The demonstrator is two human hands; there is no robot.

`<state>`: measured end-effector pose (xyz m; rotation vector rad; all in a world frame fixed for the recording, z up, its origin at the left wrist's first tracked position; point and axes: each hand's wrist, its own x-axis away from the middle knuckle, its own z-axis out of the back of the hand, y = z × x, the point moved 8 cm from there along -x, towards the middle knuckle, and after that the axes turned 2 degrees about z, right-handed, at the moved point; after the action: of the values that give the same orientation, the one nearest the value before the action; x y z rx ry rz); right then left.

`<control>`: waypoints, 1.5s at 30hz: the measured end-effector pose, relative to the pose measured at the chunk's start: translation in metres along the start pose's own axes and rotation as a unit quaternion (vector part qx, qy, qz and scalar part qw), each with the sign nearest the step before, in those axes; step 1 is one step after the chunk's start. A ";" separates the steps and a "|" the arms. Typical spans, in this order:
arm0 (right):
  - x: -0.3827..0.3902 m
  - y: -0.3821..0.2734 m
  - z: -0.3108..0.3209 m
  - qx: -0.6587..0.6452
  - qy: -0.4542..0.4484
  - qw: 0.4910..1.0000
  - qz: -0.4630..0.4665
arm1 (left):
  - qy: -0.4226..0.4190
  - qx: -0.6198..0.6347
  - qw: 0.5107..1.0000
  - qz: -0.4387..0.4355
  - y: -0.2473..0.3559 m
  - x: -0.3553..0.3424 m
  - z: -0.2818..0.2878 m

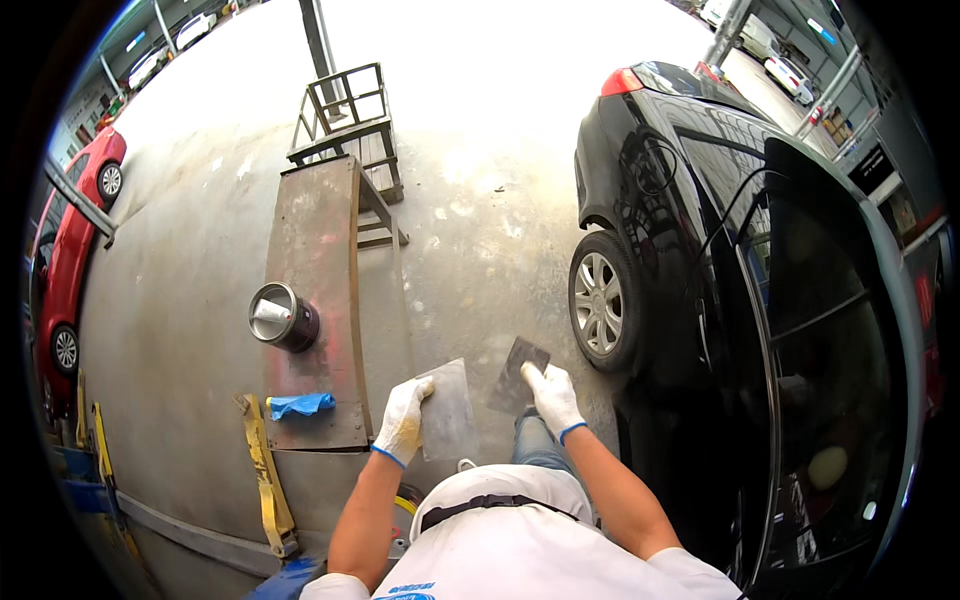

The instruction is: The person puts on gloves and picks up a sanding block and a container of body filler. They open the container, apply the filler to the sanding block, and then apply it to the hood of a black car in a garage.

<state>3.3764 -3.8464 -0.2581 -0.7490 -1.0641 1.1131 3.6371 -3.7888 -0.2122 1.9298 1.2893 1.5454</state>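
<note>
My left hand (402,420), in a white glove, grips a pale, flat square plate (448,420) by its left edge. My right hand (550,397), also gloved, is closed on a smaller dark spreader (515,368). Both are held low in front of my body, a short distance apart. To the left of them, a metal can (298,328) with a silver tube on top stands on a worn bench (315,215), and a crumpled blue item (300,405) lies near the bench's near end.
A black car (680,420) stands close on my right. Beyond the bench is a metal frame step (340,135). Yellow lift arms (265,480) and a blue lift part (80,495) sit at lower left, with a red car (75,245) at far left and posts (315,30) behind.
</note>
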 end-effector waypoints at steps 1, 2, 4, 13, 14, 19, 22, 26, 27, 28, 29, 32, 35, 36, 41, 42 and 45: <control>-0.015 0.005 0.007 -0.011 0.002 0.999 -0.044 | -0.018 -0.002 0.996 0.090 -0.004 -0.004 -0.009; -0.027 -0.002 -0.002 -0.086 0.010 0.995 -0.044 | -0.055 -0.046 0.994 0.087 -0.013 -0.012 -0.015; -0.057 -0.007 -0.023 -0.036 -0.032 0.999 -0.012 | -0.130 -0.203 0.967 0.086 -0.003 -0.027 -0.059; -0.138 -0.045 -0.021 -0.288 -0.267 0.848 -0.355 | -0.021 0.152 0.988 0.012 0.139 -0.134 -0.070; -0.155 -0.035 -0.041 -0.425 -0.403 0.717 -0.377 | -0.126 0.163 0.978 0.035 0.138 -0.137 -0.101; -0.175 -0.027 -0.089 -0.373 -0.423 0.716 -0.412 | -0.164 -0.163 0.973 -0.008 0.112 -0.181 -0.176; -0.191 -0.014 -0.125 -0.346 -0.532 0.643 -0.429 | -0.002 0.030 0.999 -0.040 0.124 -0.185 -0.104; -0.204 -0.097 -0.136 0.060 -0.642 0.741 -0.189 | 0.319 0.165 0.918 -0.167 0.110 -0.147 0.050; -0.213 -0.134 -0.144 0.096 -0.621 0.770 -0.115 | 0.286 0.326 0.888 -0.154 0.102 -0.139 0.059; -0.235 -0.116 -0.164 0.090 -0.615 0.770 -0.146 | 0.310 0.328 0.882 -0.134 0.096 -0.123 0.066; -0.226 -0.150 -0.187 0.001 -0.639 0.758 -0.133 | 0.181 0.385 0.894 -0.144 0.123 -0.108 0.042; -0.191 -0.215 -0.255 -0.109 -0.727 0.674 -0.077 | 0.048 0.410 0.906 -0.094 0.048 -0.152 0.050; -0.164 -0.241 -0.303 -0.029 -0.779 0.625 -0.049 | 0.150 0.434 0.884 -0.082 0.036 -0.172 0.064; -0.165 -0.236 -0.319 0.002 -0.785 0.618 -0.045 | 0.209 0.383 0.896 -0.077 0.062 -0.142 0.074; -0.158 -0.250 -0.389 0.093 -0.700 0.708 0.022 | 0.370 0.363 0.809 -0.279 0.047 -0.088 0.150; -0.149 -0.249 -0.399 0.098 -0.714 0.693 0.021 | 0.414 0.305 0.808 -0.289 0.060 -0.069 0.151; -0.122 -0.249 -0.424 0.122 -0.761 0.636 0.015 | 0.542 0.192 0.785 -0.231 0.076 -0.038 0.166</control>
<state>3.8486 -4.0251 -0.2159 0.7023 -2.1752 1.8750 3.8197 -3.8165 -0.2351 0.5674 2.4234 2.2711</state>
